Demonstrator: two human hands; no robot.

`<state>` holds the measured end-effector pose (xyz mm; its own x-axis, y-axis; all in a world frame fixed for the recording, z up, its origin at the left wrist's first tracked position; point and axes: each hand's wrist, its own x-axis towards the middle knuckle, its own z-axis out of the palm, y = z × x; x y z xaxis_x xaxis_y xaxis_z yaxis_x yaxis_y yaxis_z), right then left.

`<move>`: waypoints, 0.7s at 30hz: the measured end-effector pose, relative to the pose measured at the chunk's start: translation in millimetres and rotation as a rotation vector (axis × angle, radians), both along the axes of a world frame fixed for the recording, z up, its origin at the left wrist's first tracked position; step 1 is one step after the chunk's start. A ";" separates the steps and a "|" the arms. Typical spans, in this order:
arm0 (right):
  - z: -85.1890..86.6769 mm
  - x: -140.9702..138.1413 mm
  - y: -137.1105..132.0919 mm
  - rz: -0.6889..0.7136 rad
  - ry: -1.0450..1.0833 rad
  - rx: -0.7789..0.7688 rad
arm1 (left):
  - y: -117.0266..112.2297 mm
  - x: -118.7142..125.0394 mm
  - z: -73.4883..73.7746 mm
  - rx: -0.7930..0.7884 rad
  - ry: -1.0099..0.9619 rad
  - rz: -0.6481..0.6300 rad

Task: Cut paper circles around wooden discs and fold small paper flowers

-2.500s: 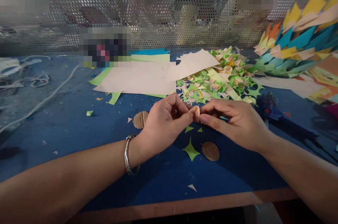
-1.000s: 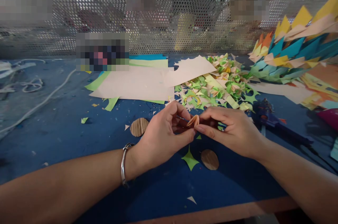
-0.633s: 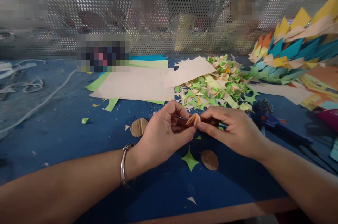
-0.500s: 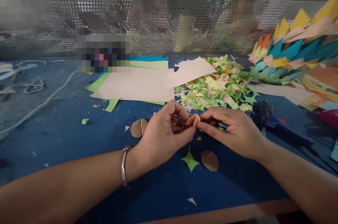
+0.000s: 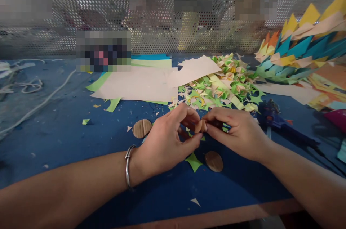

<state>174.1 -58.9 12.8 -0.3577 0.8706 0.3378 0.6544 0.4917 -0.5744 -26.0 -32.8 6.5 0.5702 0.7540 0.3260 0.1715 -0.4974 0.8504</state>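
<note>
Between my fingertips is a small folded piece of peach paper (image 5: 199, 126), curved like a petal. My left hand (image 5: 174, 137) pinches it from the left, thumb below and fingers above. From the other side my right hand (image 5: 234, 130) grips its right edge between thumb and forefinger. Beneath the hands lie a green star-shaped paper scrap (image 5: 194, 162) and a round wood-grain disc (image 5: 214, 161). A second wood-grain disc (image 5: 142, 128) rests left of my left hand, partly beside the knuckles.
Pale paper sheets (image 5: 135, 83) lie at the back, beside a heap of green and peach paper scraps and folded pieces (image 5: 229, 81). A dark blue glue gun (image 5: 289, 124) with a cord is at right, below a layered paper structure (image 5: 302, 52). A white cable (image 5: 40, 104) crosses the left side.
The folded peach paper has turned between my fingers, so its open folds no longer face me as before. Both hands stay close together, shifted slightly.
</note>
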 end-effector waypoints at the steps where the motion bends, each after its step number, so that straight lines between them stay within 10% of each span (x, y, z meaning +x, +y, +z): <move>1: -0.2 0.2 0.0 0.002 -0.001 0.006 | -0.1 -0.2 -0.1 -0.025 -0.026 -0.008; 14: 0.8 2.5 -2.0 -0.004 0.035 0.078 | 6.4 -0.8 0.6 -0.557 -0.291 -0.131; 21: -0.1 2.9 -2.5 0.001 0.019 0.090 | 10.8 0.1 1.1 -0.536 -0.186 -0.070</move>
